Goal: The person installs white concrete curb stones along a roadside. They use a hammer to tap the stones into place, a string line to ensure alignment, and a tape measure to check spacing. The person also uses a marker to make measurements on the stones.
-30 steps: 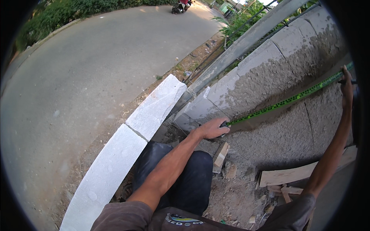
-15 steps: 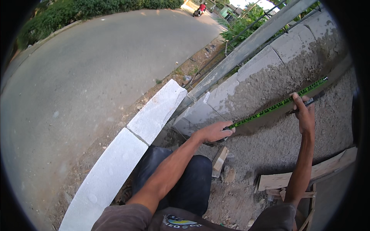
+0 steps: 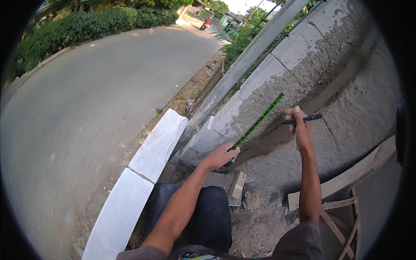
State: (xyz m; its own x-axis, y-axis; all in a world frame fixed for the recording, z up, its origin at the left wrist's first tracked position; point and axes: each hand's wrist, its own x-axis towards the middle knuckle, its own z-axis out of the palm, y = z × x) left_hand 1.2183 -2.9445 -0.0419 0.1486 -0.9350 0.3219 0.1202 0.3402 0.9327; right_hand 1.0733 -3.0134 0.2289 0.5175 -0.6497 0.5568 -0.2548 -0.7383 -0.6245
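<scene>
My left hand [image 3: 219, 156] is closed around a tape measure [image 3: 230, 162], near the low end of the block wall. Its green blade [image 3: 259, 121] reaches out over the rough mortar, its far end free. Off to the right of the blade, my right hand [image 3: 300, 123] grips a black marker [image 3: 313, 117] that points to the right. The right hand is apart from the blade. Below both hands runs a smooth, darker band of mortar [image 3: 268, 145] along the wall. Most of the tape case is hidden by my left fingers.
White blocks [image 3: 158, 145] form a low wall at my left, beside the road [image 3: 99, 82]. A grey pole [image 3: 242, 67] slants along the mortared wall [image 3: 299, 47]. A wood offcut [image 3: 238, 185] lies near my knees; a plank [image 3: 346, 177] and wooden frame [image 3: 342, 221] stand at right.
My right hand has come off the tape blade and moved left. The exposed blade looks shorter and points more steeply upward. My view has turned, shifting the scene.
</scene>
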